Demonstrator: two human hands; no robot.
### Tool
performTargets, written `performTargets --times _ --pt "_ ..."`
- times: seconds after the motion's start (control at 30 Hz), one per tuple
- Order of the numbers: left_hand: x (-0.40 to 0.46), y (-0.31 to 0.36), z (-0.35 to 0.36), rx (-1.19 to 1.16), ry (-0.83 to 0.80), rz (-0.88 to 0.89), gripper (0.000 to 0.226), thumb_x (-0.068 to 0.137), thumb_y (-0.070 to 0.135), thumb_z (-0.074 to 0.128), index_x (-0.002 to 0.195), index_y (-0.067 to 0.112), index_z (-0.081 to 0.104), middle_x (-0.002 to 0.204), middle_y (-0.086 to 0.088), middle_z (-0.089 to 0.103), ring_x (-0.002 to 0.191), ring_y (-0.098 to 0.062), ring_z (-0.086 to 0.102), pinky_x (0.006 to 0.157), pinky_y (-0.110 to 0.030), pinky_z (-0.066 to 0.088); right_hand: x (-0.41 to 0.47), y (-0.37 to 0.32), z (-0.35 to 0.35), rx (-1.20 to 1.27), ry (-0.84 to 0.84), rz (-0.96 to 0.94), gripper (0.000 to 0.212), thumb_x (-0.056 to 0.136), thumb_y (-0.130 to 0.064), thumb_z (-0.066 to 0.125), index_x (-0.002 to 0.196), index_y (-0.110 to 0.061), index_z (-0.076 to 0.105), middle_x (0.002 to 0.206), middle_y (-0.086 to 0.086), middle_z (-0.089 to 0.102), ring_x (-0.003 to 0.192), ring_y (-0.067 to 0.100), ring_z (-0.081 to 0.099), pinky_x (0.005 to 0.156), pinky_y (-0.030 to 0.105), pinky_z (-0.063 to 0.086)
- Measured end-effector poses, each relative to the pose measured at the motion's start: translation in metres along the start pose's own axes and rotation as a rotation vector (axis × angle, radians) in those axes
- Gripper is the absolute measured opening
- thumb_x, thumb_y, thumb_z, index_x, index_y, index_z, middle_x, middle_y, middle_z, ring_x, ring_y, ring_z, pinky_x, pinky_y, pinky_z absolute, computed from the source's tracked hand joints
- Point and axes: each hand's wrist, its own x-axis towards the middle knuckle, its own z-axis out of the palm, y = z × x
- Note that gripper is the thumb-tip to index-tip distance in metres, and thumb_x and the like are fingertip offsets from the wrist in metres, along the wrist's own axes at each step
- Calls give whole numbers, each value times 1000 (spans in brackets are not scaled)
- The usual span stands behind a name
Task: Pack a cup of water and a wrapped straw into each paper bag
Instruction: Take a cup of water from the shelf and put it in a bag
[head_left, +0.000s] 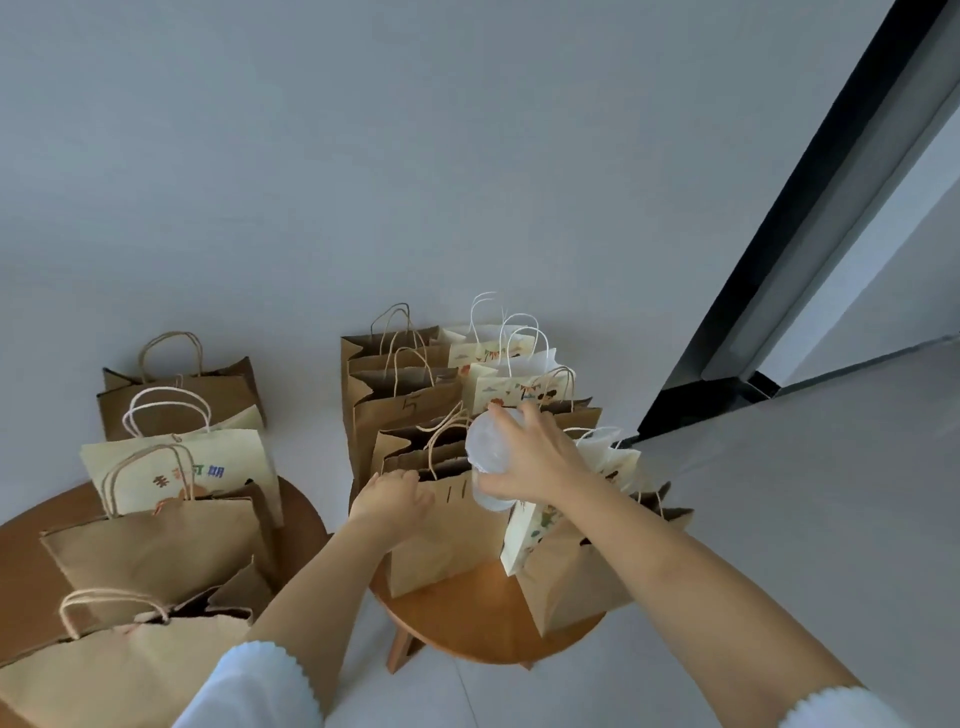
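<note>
Head view: the pale floor (467, 182) fills most of the frame, with a dark door frame (810, 218) slanting down the upper right. Two round wooden benches stand on it: a left bench (21, 551) at the lower left edge and a right bench (467, 613) at lower centre. The left bench carries a cluster of paper bags, among them a cream printed bag (208, 462) with coloured characters, standing between brown ones. The right bench and the floor just behind it hold a row of brown and cream bags running toward the upper centre; one brown bag (405, 415) there is marked with a 5. Nearest the camera in that row stands the front brown bag (447, 540), upright, its mouth open. The left hand (389, 499) grips this bag's top edge on the left side, fingers curled over the rim. The right hand (540, 457) holds a clear plastic cup (488, 452) from the side, fingers wrapped round it, tilted, right above the mouth of the front brown bag and beside a small cream illustrated bag (535, 525) that leans at its right. Both forearms are bare, with white sleeve (260, 691) cuffs at the bottom edge.
</note>
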Motion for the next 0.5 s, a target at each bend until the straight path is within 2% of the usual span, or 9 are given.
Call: performTargets --times 0.13,0.3,0.4,0.5 --pt "6 12 20 -22 29 -97 33 98 28 39 126 16 51 129 -3 54 117 -20 49 97 -31 44 11 30 -4 -16 -9 -108 92 73 -54 65 147 -26 19 144 9 25 130 31 31 94 39 42" --pt "13 11 22 27 52 -157 38 98 14 38 134 17 49 132 -3 53 120 -22 49 98 -31 45 20 56 -8 11 3 -146 90 74 -56 64 147 -29 19 145 6 25 130 29 32 90 37 43" --pt "24 7 20 75 68 -174 31 97 11 43 126 16 54 123 -3 56 109 -19 53 92 -27 49 26 69 -12 14 23 -149 88 74 -55 65 146 -29 20 142 6 27 129 29 34 90 37 43" --pt "35 1 20 127 81 -145 28 95 10 50 122 16 56 120 -3 56 106 -19 51 91 -26 49 34 76 -15 31 24 -126 88 74 -53 65 146 -28 20 143 6 26 130 28 32 91 37 42"
